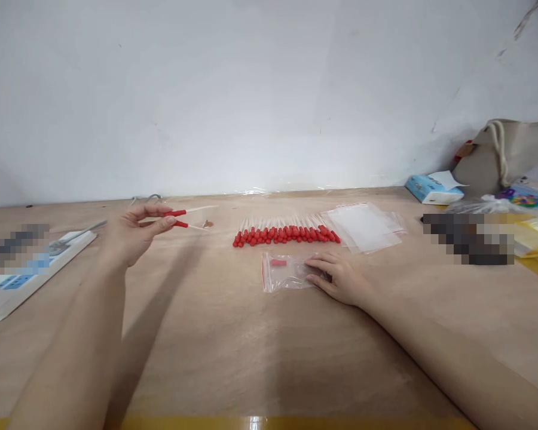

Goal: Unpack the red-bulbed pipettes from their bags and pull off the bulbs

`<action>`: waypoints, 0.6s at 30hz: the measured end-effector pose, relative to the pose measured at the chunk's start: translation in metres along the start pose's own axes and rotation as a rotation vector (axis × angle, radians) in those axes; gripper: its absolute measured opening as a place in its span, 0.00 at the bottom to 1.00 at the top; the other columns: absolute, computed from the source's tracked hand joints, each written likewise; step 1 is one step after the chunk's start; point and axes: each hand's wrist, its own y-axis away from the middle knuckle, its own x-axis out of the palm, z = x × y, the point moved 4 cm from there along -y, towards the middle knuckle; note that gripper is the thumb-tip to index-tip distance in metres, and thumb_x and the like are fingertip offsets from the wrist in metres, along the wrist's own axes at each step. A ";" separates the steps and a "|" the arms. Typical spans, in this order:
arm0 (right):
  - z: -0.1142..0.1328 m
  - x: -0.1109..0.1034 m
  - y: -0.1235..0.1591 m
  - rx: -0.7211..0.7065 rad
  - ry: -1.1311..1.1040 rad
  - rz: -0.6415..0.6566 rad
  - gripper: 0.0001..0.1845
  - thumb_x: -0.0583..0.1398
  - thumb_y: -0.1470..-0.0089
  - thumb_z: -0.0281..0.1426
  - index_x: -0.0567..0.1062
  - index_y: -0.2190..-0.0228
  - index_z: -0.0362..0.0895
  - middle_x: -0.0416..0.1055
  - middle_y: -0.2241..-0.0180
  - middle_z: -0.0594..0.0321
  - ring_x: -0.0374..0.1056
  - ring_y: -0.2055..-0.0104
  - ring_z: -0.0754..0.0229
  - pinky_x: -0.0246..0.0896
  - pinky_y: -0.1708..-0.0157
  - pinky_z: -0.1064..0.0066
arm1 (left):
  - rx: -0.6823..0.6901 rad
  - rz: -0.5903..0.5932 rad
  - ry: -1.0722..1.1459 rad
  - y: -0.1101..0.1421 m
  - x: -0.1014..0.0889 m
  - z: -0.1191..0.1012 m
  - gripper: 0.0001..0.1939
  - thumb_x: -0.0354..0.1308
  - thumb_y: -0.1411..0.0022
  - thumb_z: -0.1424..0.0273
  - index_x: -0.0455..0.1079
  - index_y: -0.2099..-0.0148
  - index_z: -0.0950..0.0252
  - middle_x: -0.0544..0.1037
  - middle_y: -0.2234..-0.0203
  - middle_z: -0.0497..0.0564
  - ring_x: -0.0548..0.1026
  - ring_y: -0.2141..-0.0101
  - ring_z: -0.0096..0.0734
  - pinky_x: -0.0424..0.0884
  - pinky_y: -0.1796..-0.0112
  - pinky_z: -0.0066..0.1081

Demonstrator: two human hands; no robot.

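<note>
Between the thumb and fingers of my left hand [138, 230] are two thin white sticks with red ends [176, 213], raised above the table at the left and pointing right. Flat on the table lies a clear zip-lock bag [291, 283], a red piece [278, 263] showing inside it. My right hand [338, 278] grips the bag's right end, thumb and fingers bent over the plastic. Just behind the bag, a row of similar red-ended sticks [287, 235] lies side by side, white tips toward the wall. More flat zip-lock bags [363, 227] are stacked right of the row.
A white power strip [40, 272] lies at the left, with a cable. On the right are a blue tissue pack [434, 188], a beige bag with a rope handle [515, 149], plastic packets [531, 194] and a blurred-out dark object [468, 239]. A white wall [251, 95] backs the table.
</note>
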 end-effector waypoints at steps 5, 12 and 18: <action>0.000 0.000 0.001 0.004 0.005 0.000 0.16 0.54 0.46 0.37 0.70 0.57 0.45 0.69 0.57 0.57 0.64 0.54 0.55 0.62 0.54 0.60 | 0.212 -0.220 0.023 0.009 0.051 0.034 0.11 0.58 0.49 0.66 0.72 0.64 0.65 0.77 0.68 0.51 0.76 0.65 0.34 0.73 0.61 0.34; 0.001 -0.001 0.000 0.015 0.025 0.013 0.17 0.54 0.46 0.37 0.70 0.57 0.45 0.69 0.57 0.57 0.64 0.54 0.55 0.61 0.55 0.61 | 0.392 0.017 -0.061 0.022 0.107 0.064 0.11 0.54 0.44 0.64 0.72 0.62 0.63 0.76 0.64 0.51 0.74 0.62 0.32 0.70 0.57 0.34; -0.001 0.001 0.001 0.017 0.031 0.011 0.16 0.54 0.47 0.37 0.71 0.57 0.46 0.70 0.58 0.57 0.64 0.54 0.55 0.62 0.55 0.60 | 0.269 0.202 -0.162 0.028 0.111 0.060 0.16 0.55 0.46 0.60 0.70 0.57 0.61 0.75 0.60 0.51 0.74 0.62 0.32 0.71 0.58 0.33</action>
